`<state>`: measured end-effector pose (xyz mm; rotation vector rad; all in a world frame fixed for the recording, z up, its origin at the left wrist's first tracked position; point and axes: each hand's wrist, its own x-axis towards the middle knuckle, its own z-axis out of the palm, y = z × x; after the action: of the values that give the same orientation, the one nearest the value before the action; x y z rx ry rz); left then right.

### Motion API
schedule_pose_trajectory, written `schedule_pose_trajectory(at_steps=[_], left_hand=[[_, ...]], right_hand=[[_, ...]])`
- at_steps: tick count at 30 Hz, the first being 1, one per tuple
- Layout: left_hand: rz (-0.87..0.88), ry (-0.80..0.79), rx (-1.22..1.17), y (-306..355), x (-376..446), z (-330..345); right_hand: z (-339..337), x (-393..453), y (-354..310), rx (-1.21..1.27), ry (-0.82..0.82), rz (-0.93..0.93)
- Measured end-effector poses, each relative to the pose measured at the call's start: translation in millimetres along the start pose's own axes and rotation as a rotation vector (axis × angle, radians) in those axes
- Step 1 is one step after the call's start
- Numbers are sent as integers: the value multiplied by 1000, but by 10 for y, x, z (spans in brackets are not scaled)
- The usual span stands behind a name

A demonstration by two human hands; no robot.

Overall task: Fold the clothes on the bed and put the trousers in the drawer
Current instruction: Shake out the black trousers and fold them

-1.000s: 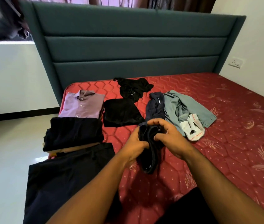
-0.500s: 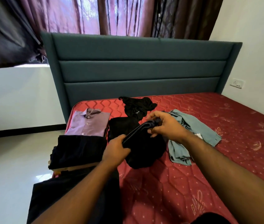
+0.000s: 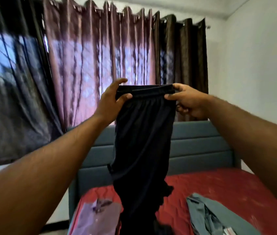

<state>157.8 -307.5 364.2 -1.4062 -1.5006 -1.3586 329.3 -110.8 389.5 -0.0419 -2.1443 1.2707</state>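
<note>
Dark navy trousers (image 3: pixel 142 146) hang full length in the air in front of me, waistband up. My left hand (image 3: pixel 112 100) pinches the waistband's left end and my right hand (image 3: pixel 187 100) pinches its right end, stretching it flat between them. The legs drop down to the red mattress (image 3: pixel 219 189) and hide the black clothes behind them. A folded lilac shirt (image 3: pixel 98 216) lies at the bed's lower left. A crumpled grey-green garment (image 3: pixel 215 217) lies at the lower right.
The teal padded headboard (image 3: pixel 198 148) stands behind the trousers. Maroon and brown curtains (image 3: pixel 100 61) cover the window above it. A white wall (image 3: pixel 253 73) runs along the right. No drawer is in view.
Both hands have lifted the trousers from a bundle low over the bed to head height and spread the waistband. My view has tilted up toward the curtains.
</note>
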Motion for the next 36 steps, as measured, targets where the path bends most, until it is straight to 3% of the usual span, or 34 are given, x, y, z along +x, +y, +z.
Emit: schedule_pose_trajectory(at_steps=[2, 8, 11, 14, 19, 21, 22, 24, 26, 28, 32, 36], left_hand=[[42, 18, 9, 239, 313, -120], [291, 280, 106, 970, 953, -554], [365, 265, 89, 1350, 1185, -769], [231, -39, 122, 1454, 1389, -890], [-482, -727, 445, 931, 1272, -569], [-635, -830, 527, 682, 1126, -263], [-614, -770, 591, 576, 1132, -143], [-352, -387, 706, 453, 1305, -14], [29, 60, 608, 500, 1569, 9], [289, 247, 383, 632, 1732, -9], [314, 266, -55, 692, 1629, 55], [29, 92, -371, 413, 1035, 242]], right_hand=[[-94, -16, -351, -26, -7, -34], [-361, -265, -1350, -2, -128, -185], [-515, -342, -1733, 49, -99, -252], [-666, -249, -1842, 2, -100, -179], [-545, 185, -1074, -329, -194, 163], [-391, 399, -666, -331, -129, 209], [-316, 496, -533, -296, -59, 156], [-274, 700, -467, -320, 202, -139], [-409, 903, -643, -373, 482, -426], [-575, 965, -900, -295, 558, -564], [-706, 799, -1012, -206, 536, -633], [-489, 435, -436, -145, 418, -448]])
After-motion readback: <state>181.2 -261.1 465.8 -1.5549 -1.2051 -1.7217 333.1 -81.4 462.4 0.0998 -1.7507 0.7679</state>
